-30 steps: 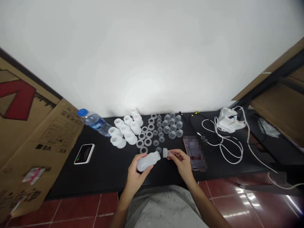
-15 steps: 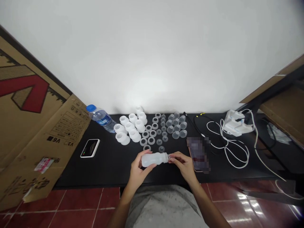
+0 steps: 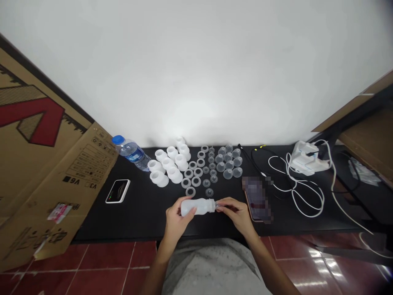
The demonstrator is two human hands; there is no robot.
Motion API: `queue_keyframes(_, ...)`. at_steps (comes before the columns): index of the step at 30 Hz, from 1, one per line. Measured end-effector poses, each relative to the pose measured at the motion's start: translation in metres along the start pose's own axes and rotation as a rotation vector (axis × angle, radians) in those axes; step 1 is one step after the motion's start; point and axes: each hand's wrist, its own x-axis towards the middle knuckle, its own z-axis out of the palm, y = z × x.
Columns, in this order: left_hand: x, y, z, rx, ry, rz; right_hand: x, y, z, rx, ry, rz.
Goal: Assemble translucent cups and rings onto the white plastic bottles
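Observation:
A translucent white baby bottle (image 3: 198,206) lies sideways above the near part of the table, its neck to the right. Wrapped round its base end is my left hand (image 3: 178,214). My right hand (image 3: 233,209) pinches a small clear teat (image 3: 217,205) at the bottle's mouth; the fingers partly hide it. Beyond the hands lie two columns of clear rings (image 3: 195,181) and a column of clear teats (image 3: 209,192). Several white bottles (image 3: 159,178) stand upright at the left, and clear dome caps (image 3: 228,174) are grouped at the right.
A water bottle (image 3: 133,153) with a blue cap and a white device (image 3: 118,191) are at the left, near a large cardboard box (image 3: 58,164). To the right lie a phone (image 3: 256,200), white cables (image 3: 294,190) and a white charger block (image 3: 308,157). A wall rises behind the black table (image 3: 138,223).
The bottle and my left hand have shifted slightly left. My right hand still pinches the teat at the bottle's mouth. The things on the table stay where they were.

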Motion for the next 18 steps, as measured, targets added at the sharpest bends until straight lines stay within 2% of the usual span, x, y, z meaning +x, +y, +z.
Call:
queue_keyframes(3,-0.0009,0.0004,0.0008,0.017,0.014,-0.032,0.0002,0.0028,0.0002,-0.004,-0.002,-0.016)
queue_keyframes(7,-0.0001,-0.0004,0.0004,-0.008,-0.037,-0.058,0.0005,0.004,0.0006,-0.013,0.0,-0.016)
queue_keyframes(18,0.0039,0.0001,-0.0074,-0.279,-0.165,-0.129,-0.001,0.0003,0.0042,-0.004,-0.016,0.01)
